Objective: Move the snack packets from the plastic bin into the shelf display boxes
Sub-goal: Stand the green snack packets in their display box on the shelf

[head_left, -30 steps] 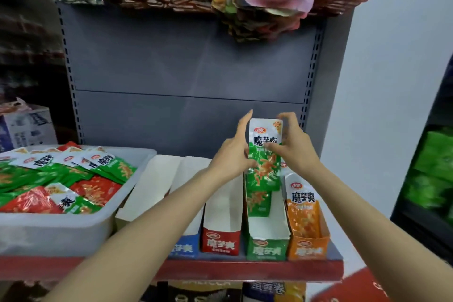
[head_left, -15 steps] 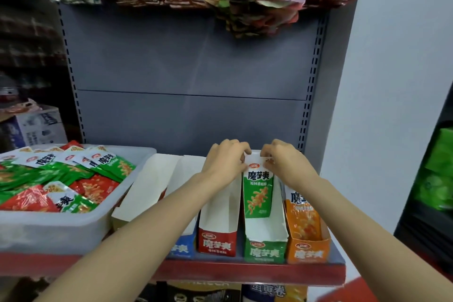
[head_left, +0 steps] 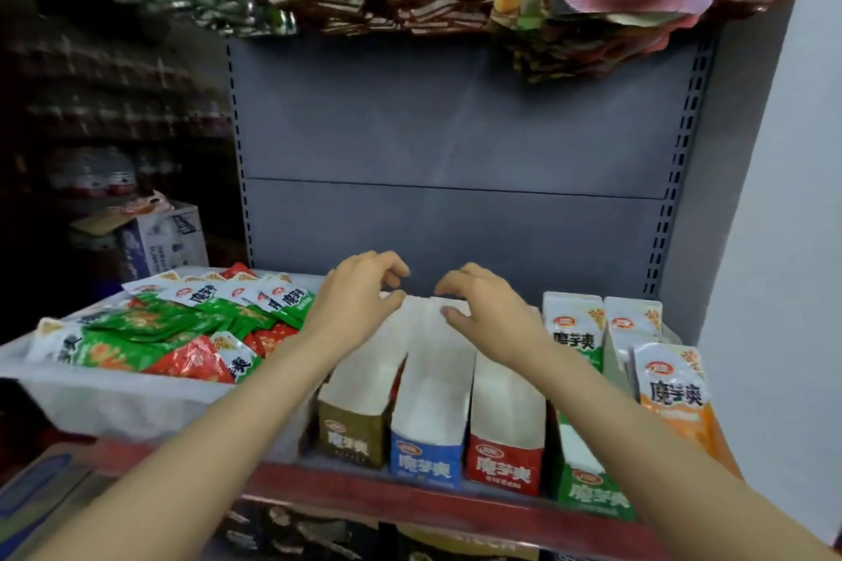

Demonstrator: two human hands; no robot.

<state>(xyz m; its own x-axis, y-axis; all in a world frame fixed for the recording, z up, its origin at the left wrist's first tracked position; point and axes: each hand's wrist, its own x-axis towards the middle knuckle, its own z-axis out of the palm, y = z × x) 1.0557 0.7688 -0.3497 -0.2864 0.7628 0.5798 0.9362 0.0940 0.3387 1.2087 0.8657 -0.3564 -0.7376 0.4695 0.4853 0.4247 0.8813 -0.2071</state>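
Left hand [head_left: 360, 305] and right hand [head_left: 490, 317] hover, fingers loosely curled and released, over the display boxes' [head_left: 430, 383] back edges.

Printed in bold Chinese characters, 魔芋爽, on the blue display box [head_left: 426, 465], red display box [head_left: 503, 469], green display box [head_left: 594, 499] and orange packet [head_left: 674, 392]; "20%" legible on the green-box packet [head_left: 572, 328].

I see the bin [head_left: 114, 401], translucent plastic, at the shelf's left, heaped with green and red packets [head_left: 173, 333] lying flat. Beside it stand five boxes [head_left: 428, 446]: brown, blue, red, green, orange. Upright packets show in the green and orange ones.
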